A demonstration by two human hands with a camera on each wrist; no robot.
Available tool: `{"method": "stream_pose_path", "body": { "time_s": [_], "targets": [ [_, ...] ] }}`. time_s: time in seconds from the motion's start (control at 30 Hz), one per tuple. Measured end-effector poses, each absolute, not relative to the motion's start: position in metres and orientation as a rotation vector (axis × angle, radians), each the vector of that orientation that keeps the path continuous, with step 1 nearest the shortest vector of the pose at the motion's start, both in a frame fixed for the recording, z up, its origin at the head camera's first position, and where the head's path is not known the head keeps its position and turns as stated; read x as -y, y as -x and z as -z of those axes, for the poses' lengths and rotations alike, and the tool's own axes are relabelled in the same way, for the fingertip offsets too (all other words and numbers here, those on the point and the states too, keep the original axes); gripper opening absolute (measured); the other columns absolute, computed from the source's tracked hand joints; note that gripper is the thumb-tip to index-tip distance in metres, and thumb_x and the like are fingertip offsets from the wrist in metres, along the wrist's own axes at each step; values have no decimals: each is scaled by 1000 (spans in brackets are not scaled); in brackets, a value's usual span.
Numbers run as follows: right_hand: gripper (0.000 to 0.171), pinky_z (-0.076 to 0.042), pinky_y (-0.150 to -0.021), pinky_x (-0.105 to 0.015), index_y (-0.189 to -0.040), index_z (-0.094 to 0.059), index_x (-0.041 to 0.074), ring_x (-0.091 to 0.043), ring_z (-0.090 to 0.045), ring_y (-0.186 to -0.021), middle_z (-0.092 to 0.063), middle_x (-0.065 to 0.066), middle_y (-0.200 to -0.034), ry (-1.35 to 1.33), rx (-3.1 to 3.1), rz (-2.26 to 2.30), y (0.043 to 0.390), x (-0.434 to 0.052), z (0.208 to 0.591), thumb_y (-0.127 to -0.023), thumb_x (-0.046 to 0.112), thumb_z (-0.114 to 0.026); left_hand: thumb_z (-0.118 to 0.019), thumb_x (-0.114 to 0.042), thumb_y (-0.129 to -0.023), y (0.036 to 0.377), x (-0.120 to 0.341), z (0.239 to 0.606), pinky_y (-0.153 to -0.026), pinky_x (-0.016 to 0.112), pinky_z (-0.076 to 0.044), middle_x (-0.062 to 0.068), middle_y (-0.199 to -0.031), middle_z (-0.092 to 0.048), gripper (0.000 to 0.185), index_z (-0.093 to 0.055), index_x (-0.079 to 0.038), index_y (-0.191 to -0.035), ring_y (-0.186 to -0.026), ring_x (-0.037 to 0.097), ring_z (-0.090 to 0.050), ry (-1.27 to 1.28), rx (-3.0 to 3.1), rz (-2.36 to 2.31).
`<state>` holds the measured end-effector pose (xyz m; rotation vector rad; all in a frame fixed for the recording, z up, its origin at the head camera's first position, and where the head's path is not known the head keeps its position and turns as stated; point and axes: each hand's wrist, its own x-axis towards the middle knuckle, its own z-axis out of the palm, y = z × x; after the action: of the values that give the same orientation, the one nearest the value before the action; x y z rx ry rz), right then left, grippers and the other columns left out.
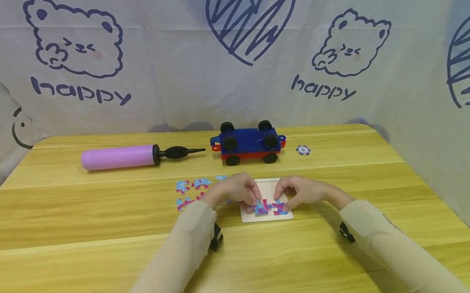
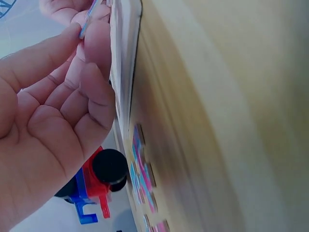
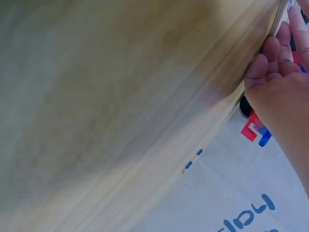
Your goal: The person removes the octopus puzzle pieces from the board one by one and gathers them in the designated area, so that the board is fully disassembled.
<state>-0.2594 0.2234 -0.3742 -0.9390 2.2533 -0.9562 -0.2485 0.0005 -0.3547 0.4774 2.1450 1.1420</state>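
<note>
My left hand is over a pale square puzzle board, its thumb and finger pinching a blue-and-pink puzzle piece. Seen edge-on in the left wrist view, that puzzle piece is tilted between the fingertips. From the other side, my right hand holds a second puzzle piece by its edges, at the lower right of the board. The right wrist view shows the right hand low beside the board, its fingertips partly cut off. Several loose puzzle pieces lie left of the board, some behind the left hand.
Behind the board, a blue and red toy vehicle shows its black wheels upward. A pink hand pump with a black nozzle lies to its left, a round chip to its right. A cloth with drawings hangs behind the wooden table.
</note>
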Motion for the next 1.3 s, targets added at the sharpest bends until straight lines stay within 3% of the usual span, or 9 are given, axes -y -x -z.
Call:
{"method": "stream_pose_path", "body": {
  "time_s": [0.23, 0.5, 0.73, 1.03, 1.3],
  "targets": [
    [20, -32, -69, -29, -93, -59, -3, -21, -39, -79, -50, -10, -89, 940, -2253, 969, 258, -222, 373, -75, 3, -66, -59, 5, -81, 246, 13, 355, -49, 21, -38, 6, -64, -59, 4, -59, 2, -84, -51, 12, -50, -513, -2184, -1152],
    [20, -32, -67, -27, -93, -60, -3, -21, -39, -78, -50, -10, -88, 948, -2256, 964, 258, -222, 373, -75, 4, -66, -57, 6, -82, 244, 30, 352, -48, 21, -36, 6, -63, -59, 5, -58, 3, -86, -52, 12, -51, -547, -2178, -1202],
    [19, -32, -67, -27, -92, -59, -3, -21, -39, -77, -49, -11, -87, 952, -2257, 961, 258, -223, 373, -75, 3, -67, -56, 8, -82, 241, 50, 349, -59, 26, -47, 7, -68, -58, 6, -58, 4, -85, -57, 14, -56, -580, -2189, -1244],
    [20, -31, -66, -26, -92, -59, -3, -21, -38, -77, -48, -9, -86, 960, -2250, 972, 257, -223, 373, -75, 3, -67, -57, 7, -82, 233, 68, 342, -64, 32, -50, 9, -71, -58, 6, -59, 8, -88, -60, 16, -57, -607, -2209, -1282],
    [20, -32, -65, -25, -92, -59, -2, -21, -38, -76, -48, -8, -85, 962, -2248, 976, 258, -223, 374, -75, 3, -67, -57, 8, -81, 230, 83, 342, -56, 30, -45, 8, -68, -58, 4, -59, 5, -83, -58, 17, -54, -628, -2242, -1245]
  ]
}}
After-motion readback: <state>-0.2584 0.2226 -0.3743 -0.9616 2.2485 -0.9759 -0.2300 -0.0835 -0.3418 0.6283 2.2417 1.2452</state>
